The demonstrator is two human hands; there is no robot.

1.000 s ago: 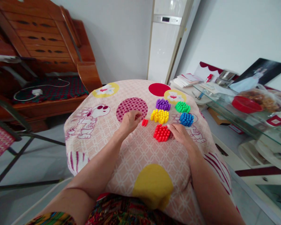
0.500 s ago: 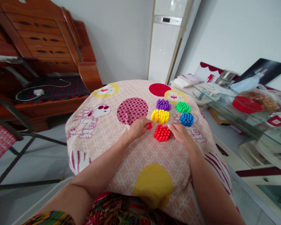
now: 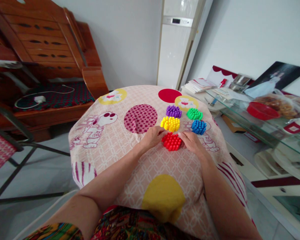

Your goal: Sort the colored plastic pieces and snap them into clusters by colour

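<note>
A tight cluster of small, round-topped red plastic peg-like pieces (image 3: 172, 142) stands upright on the cloth-covered table. At its upper left edge, the fingertips of my left hand (image 3: 153, 137) are pinched on a red piece, mostly hidden by the fingers. My right hand (image 3: 191, 141) has its fingers closed against the cluster's right side, hiding part of that edge. Just behind the red pieces is a yellow cluster (image 3: 170, 124) of the same kind. Further back are purple (image 3: 173, 111) and green (image 3: 194, 114) clusters, with a blue one (image 3: 199, 127) to the right.
The round table wears a patterned cloth (image 3: 107, 163) with wrinkles. A glass-topped cabinet (image 3: 242, 116) on the right carries papers, a red bowl (image 3: 263, 111) and a bag of food. A wooden bench (image 3: 95, 78) and a chair frame (image 3: 30, 146) are on the left.
My left hand has moved right, bringing a red piece from beside the red cluster to its upper left edge. My right hand stays at the cluster's right side.
</note>
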